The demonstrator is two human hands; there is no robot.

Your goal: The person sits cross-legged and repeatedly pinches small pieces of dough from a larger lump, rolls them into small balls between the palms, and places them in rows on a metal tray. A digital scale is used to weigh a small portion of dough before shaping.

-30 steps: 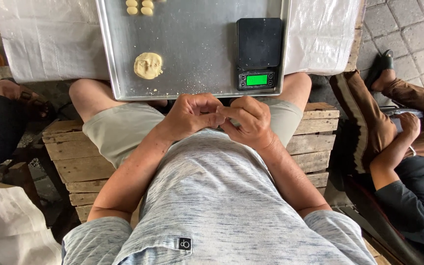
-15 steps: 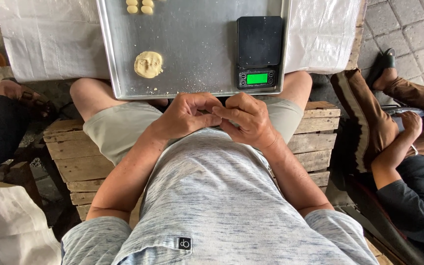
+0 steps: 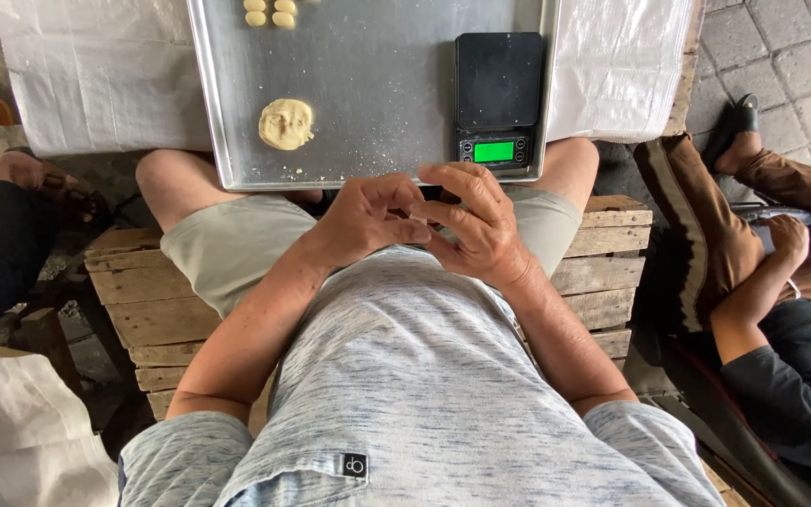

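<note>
Bright, soft daylight everywhere. No hard shadows, only dark under the metal tray (image 3: 368, 103). Dull shine on the tray. Sharp and clear all over, slightly bent at the edges.

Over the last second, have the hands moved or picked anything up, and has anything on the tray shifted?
Barely anything changed. The left hand and right hand stay pressed together over the lap, fingers only shifting slightly; whatever is between them is hidden. Nothing was visibly picked up or let go. The flattened dough round, the small dough pieces and the black scale sit where they were on the metal tray.
</note>
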